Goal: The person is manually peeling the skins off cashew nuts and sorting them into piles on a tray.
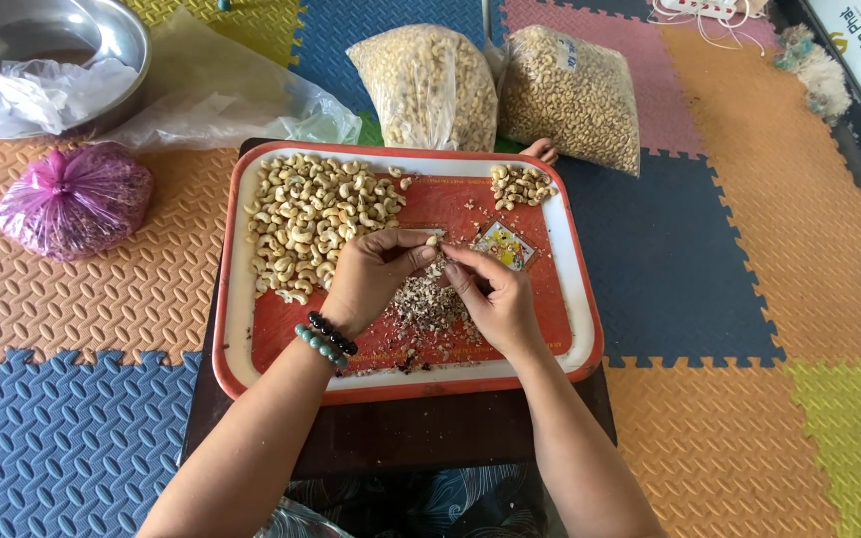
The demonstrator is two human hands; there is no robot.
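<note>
Left hand and right hand both pinch one pale cashew — seemingly half-peeled — above the tray.

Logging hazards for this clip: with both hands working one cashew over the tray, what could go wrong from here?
1. The left hand and right hand pinch a single pale cashew nut by the fingertips; it could slip and drop into the brown heap of skin flakes.
2. Flakes may scatter into the large pile of peeled cashews.
3. The red rectangular plastic tray overhangs its dark board at both sides, so leaning on an edge might tip it.
</note>
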